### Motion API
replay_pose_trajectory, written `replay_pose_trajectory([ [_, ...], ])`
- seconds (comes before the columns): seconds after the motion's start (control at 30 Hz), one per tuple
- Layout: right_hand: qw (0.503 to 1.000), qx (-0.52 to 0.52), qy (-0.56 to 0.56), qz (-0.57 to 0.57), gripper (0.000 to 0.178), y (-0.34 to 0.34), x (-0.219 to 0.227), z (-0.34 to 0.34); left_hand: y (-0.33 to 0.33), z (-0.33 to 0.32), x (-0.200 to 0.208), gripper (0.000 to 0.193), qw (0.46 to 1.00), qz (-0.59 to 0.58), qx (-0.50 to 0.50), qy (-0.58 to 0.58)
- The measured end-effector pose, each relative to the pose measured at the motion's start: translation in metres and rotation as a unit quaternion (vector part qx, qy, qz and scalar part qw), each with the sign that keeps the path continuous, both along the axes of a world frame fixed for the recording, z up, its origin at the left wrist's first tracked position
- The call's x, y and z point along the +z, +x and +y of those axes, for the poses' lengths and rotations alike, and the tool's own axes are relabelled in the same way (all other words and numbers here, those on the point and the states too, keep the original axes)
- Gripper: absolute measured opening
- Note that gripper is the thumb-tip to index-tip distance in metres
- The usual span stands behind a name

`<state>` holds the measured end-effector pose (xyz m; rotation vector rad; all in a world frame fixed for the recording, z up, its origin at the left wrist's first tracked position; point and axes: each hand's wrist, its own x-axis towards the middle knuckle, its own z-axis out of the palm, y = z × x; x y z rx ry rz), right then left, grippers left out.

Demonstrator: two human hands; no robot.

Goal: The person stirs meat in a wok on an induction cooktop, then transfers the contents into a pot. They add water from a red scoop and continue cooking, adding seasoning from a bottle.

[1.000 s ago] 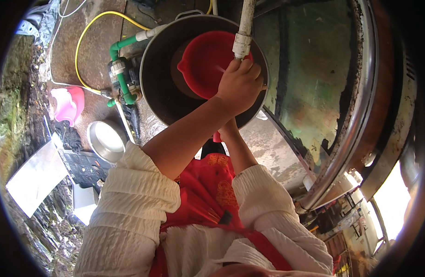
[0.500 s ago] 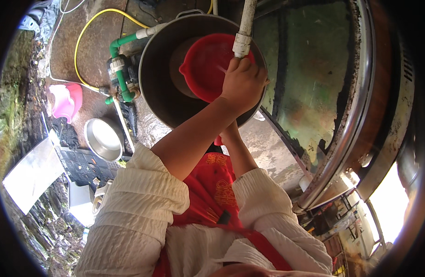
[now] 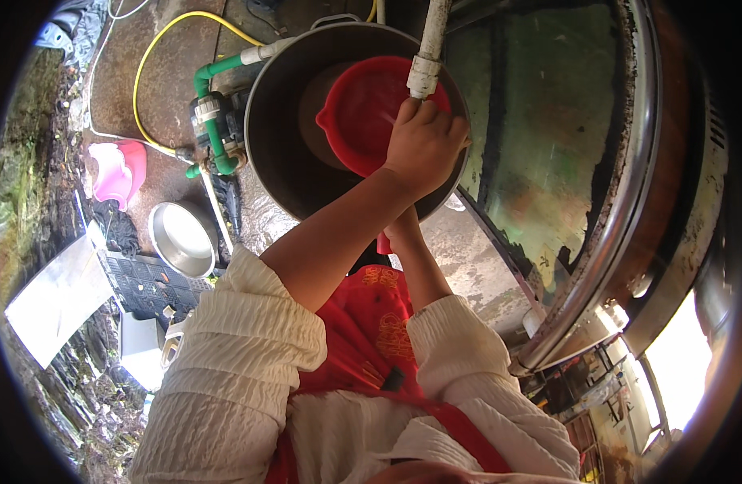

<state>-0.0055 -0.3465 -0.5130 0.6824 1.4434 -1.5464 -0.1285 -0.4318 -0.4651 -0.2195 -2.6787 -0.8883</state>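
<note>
Crossing above the right wrist, the left forearm hides much of the right hand [image 3: 401, 224], and the left palm is out of sight. The left hand [image 3: 426, 149], at 1 o'clock from center, curls its fingers inward directly under the end of a white pipe [image 3: 431, 40]; what they close on cannot be told. The right hand, near center, appears closed around the handle of a red dipper [image 3: 359, 121], most of that handle concealed. The dipper's bowl sits within the rim of a large metal pot [image 3: 270, 161] at 12 o'clock, its depth hard to judge, a pale streak crossing it.

Inside the pot, bare room runs from the dipper toward 7 through 10 o'clock; toward 3, the rim crowds a green panel [image 3: 548, 121]. Green piping [image 3: 216, 133] stands just outside at 10 o'clock, a silver basin [image 3: 181, 238] at 9, well apart from the hands.
</note>
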Motion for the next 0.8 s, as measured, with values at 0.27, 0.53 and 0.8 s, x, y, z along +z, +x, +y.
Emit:
replay_pose_trajectory([
  [0.27,0.999,0.028,0.028,0.002,0.016,0.0081,-0.0106,0.0072,0.0005,0.0003,-0.0030,0.024,1.000,0.011,0.004,-0.001],
  [0.53,1.000,-0.004,-0.007,-0.002,0.022,0.0063,-0.0043,0.0048,0.0006,-0.0004,-0.0055,0.022,1.000,0.012,0.002,0.002],
  [0.8,1.000,0.005,-0.002,-0.004,0.021,0.0097,-0.0102,0.0057,0.0016,-0.0020,-0.0048,0.020,1.000,0.014,0.001,0.000],
])
